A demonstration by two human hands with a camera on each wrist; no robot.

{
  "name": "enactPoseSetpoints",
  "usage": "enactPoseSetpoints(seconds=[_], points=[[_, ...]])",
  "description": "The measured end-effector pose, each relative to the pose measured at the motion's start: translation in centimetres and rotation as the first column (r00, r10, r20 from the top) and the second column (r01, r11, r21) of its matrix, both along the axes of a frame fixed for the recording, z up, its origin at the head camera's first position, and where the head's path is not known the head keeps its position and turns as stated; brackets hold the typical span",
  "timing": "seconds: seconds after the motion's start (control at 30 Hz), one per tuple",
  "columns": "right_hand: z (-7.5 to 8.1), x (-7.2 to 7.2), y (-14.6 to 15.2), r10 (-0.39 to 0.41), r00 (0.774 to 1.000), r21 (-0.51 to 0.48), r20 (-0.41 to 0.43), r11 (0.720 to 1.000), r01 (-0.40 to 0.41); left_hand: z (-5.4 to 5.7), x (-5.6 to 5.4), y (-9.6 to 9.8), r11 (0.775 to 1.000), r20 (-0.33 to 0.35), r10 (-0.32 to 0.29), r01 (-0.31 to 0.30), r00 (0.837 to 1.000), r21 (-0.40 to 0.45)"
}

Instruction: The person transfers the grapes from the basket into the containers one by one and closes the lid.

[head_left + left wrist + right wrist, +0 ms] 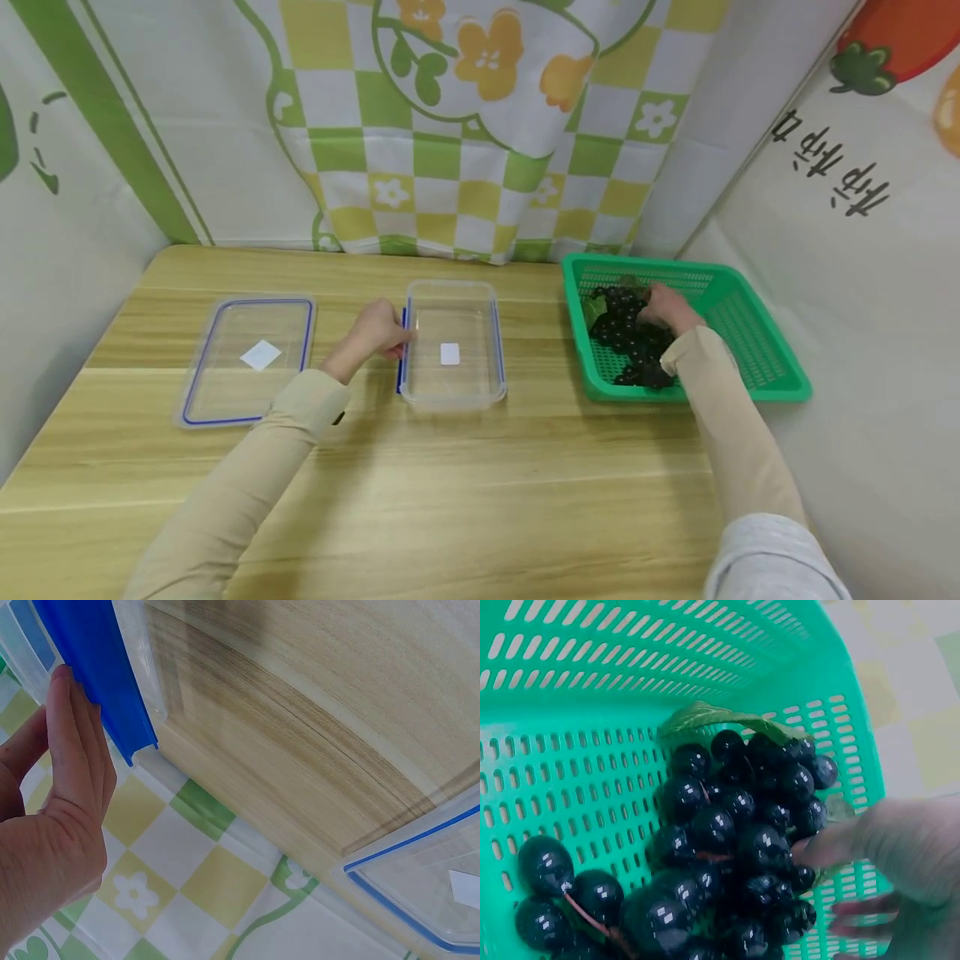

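At the left wall of a clear plastic food container (453, 383), my left hand (380, 327) pinches its rim, the fingers against the blue side latch (101, 675). The container has a small white label and stands without its lid. To the right, my right hand (670, 308) reaches into a green basket (765, 333). Its thumb touches a bunch of dark grapes (727, 832), while the other fingers lie beside the bunch, partly out of frame. Green leaves (712, 716) lie against the grapes.
A clear lid (225, 333) with a blue seal and a white label lies on the wooden table (480, 500), left of the container. Behind the table hangs a checked curtain (465, 167). A printed white cloth (840, 275) stands close along the basket's right side.
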State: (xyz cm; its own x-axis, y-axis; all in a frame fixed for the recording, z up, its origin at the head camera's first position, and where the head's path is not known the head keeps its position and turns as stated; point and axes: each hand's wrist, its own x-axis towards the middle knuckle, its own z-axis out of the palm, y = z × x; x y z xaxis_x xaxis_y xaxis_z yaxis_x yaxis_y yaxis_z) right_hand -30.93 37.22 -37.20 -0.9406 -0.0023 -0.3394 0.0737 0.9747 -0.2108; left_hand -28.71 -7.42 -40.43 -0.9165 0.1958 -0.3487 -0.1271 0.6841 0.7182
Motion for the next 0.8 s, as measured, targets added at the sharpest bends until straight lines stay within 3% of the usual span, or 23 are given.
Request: enactPoseSetpoints(seconds=[0.17,0.5,0.8], points=[[-0.8,-1.2,-1.1,0.083,0.993,-0.026,-0.085,0.996,-0.085,0.0,0.1,0.0,1.0,-0.004,0.002,-0.002,1.0,0.003],[-1.3,-1.2,-1.8,0.043,0.998,0.021,-0.046,0.999,-0.043,-0.4,0.2,0.5,1.0,-0.037,0.001,-0.001,0.999,-0.013],[-1.2,-1.5,-2.0,0.05,0.993,0.011,-0.11,0.999,-0.049,-0.1,0.3,-0.2,1.0,-0.033,0.009,-0.009,0.999,-0.012]])
